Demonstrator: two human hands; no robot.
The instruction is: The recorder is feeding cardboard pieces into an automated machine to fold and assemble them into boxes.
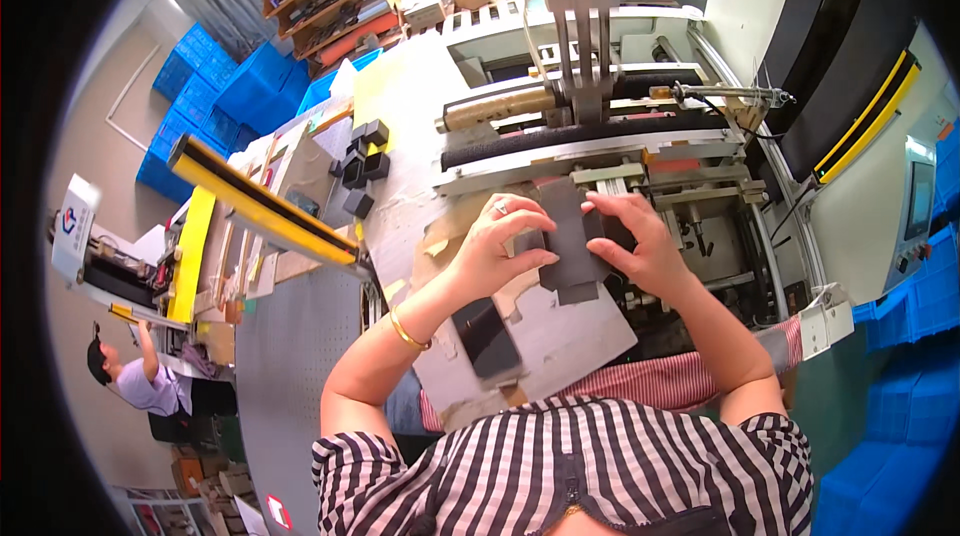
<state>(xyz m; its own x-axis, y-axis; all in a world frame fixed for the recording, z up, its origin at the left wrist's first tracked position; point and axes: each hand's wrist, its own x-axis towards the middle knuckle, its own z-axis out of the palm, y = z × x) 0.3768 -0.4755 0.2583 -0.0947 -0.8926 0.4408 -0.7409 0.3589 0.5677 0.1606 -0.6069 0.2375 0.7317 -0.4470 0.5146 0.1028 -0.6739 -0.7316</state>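
A dark grey flat piece with flap-like ends (575,246), resembling a cardboard box blank, is held upright in the picture between my two hands. My left hand (500,248) pinches its left side with thumb and fingers. Opposite, my right hand (640,244) grips the right side, thumb and fingers bent around a dark side part. Below them a pale board (570,346) reaches toward my body, and a dark, glossy rectangular piece (487,338) lies on it. Small dark open boxes (360,171) are grouped on the table to the left.
A machine with rollers (590,146) stands just beyond my hands; its blurred metal part (580,26) hangs above. A yellow-and-black bar (265,206) crosses at left. Blue crates (215,96) are stacked behind. Farther left, a person (150,381) sits at another machine.
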